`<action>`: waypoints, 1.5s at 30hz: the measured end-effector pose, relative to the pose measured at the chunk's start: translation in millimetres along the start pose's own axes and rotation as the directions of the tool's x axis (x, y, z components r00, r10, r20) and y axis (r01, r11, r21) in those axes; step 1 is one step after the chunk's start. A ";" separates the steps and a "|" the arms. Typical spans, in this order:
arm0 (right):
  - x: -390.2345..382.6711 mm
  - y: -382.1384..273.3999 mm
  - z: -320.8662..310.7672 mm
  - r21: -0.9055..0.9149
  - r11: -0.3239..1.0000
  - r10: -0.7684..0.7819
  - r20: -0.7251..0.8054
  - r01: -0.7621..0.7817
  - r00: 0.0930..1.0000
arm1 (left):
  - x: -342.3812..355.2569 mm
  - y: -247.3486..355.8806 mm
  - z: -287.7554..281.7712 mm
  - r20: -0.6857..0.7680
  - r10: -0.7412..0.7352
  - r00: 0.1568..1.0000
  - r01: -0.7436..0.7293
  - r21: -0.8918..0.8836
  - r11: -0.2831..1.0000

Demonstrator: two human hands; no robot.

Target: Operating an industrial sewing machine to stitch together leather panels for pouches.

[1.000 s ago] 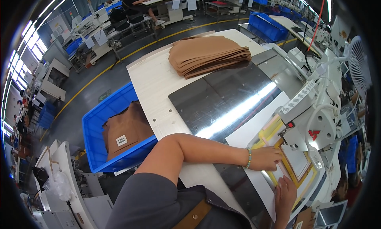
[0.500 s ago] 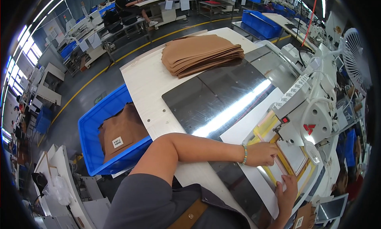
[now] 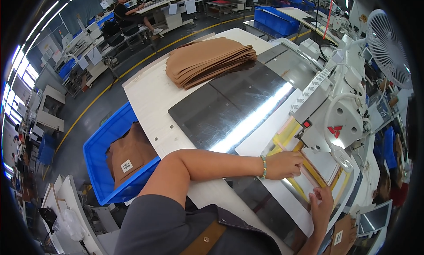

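Note:
A yellow-edged template frame (image 3: 312, 170) lies under the head of a white sewing machine (image 3: 346, 124). My left hand (image 3: 285, 165), a beaded bracelet on its wrist, reaches across to the frame's near left side. Its fingers are curled together at the pinkish strip along the frame; whatever they grip is too small to make out. By the frame's near corner is my right hand (image 3: 321, 205), fingers loosely bent and the thumb a little apart, with nothing visible between them. A white sheet (image 3: 282, 197) extends beneath the frame and past both hands.
A stack of brown cut pieces (image 3: 210, 60) rests on the pale tabletop (image 3: 145, 100), beyond a dark shiny plate (image 3: 225, 102). To the left, a blue bin (image 3: 97, 166) contains labelled brown pieces (image 3: 132, 151). A white fan (image 3: 388, 47) and a screen (image 3: 374, 219) stand right.
My view has shifted, so the table sits further left. My left fingers have curled more at the frame. My right fingers have drawn back slightly and bent more.

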State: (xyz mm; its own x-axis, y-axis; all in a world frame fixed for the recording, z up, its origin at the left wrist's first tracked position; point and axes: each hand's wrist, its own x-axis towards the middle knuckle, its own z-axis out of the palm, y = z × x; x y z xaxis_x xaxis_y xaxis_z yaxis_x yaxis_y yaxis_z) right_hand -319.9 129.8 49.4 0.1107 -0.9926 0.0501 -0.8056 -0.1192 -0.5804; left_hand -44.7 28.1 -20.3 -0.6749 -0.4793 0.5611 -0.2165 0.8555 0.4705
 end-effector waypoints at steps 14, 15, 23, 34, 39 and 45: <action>-5.9 -2.5 2.8 -0.179 0.940 -0.298 -0.014 0.291 0.954 | 2.7 -0.5 -0.8 0.021 0.016 1.000 -0.016 -0.023 1.000; -8.4 0.3 -0.9 -0.188 0.940 -0.291 -0.013 0.284 0.957 | 2.9 2.0 -0.6 0.035 0.001 0.999 0.000 -0.031 1.000; -2.0 1.8 7.1 -0.091 0.967 -0.244 -0.067 0.237 0.968 | 2.3 -1.5 -2.2 0.051 0.005 0.999 -0.004 -0.008 1.000; 0.7 0.1 18.4 0.057 0.994 -0.088 -0.126 0.096 0.988 | -0.2 0.5 -4.6 0.061 0.001 0.998 -0.003 0.019 1.000; -6.2 -1.2 15.2 -0.115 0.974 -0.210 -0.168 0.193 0.963 | -2.4 4.5 0.2 0.065 -0.008 0.998 0.007 0.020 1.000; -4.8 -5.5 3.1 -0.240 0.938 -0.294 -0.166 0.250 0.941 | 2.1 4.4 -6.0 0.083 0.005 0.997 -0.005 0.007 1.000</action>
State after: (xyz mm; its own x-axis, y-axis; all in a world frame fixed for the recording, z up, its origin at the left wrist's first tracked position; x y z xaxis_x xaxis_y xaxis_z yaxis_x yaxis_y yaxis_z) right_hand -314.1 135.2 49.7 0.2439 -0.9034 0.3527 -0.8677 -0.3658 -0.3367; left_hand -42.9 29.6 -12.9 -0.7319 -0.4574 0.5052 -0.2178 0.8594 0.4626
